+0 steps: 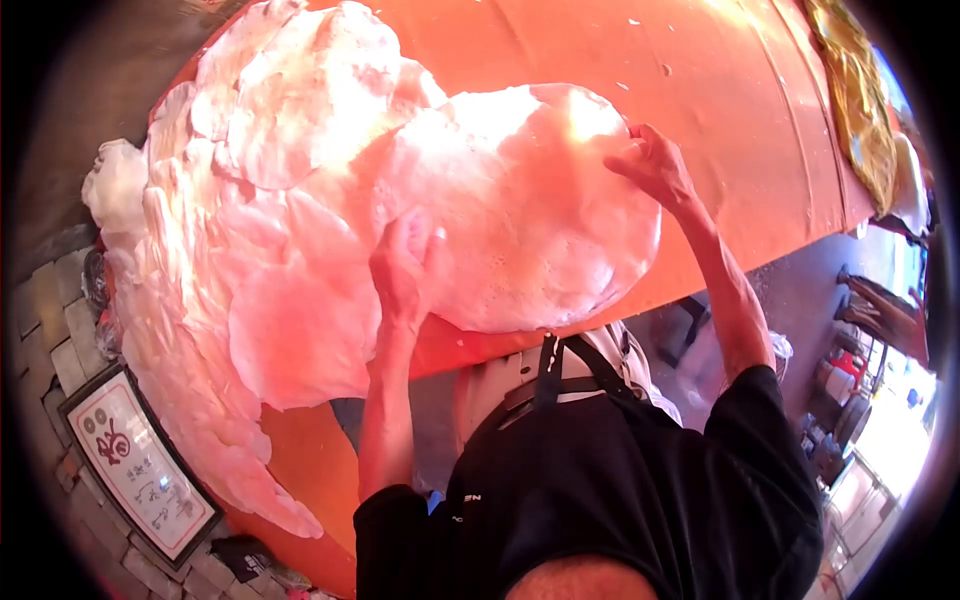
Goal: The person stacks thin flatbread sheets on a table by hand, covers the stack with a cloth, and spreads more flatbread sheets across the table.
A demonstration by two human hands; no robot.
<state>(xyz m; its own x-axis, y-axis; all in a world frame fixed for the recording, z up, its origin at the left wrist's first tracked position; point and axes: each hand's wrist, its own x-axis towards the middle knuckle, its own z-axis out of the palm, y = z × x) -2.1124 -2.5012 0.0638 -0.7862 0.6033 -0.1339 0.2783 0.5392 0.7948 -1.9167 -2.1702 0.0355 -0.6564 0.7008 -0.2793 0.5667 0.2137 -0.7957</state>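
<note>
A large, soft, round white sheet (520,215), its material not certain, lies flat near the front edge of the orange-covered table (600,50). Over its left side, my left hand (405,265) is closed, with the fingers curled into the material and the thumb up. My right hand (655,170) is at the upper right rim, its thumb lying over the sheet and its bent fingers around the edge. Left of this piece, a thick pile of similar white sheets (295,235) overlaps in layers. Strong glare washes out parts of the white surface.
A framed sign with writing (140,465) leans by bricks at the lower left. Yellow cloth (855,110) hangs over the table's right end. The table's front edge runs close to my body. Tools and a red object (845,375) stand on the right.
</note>
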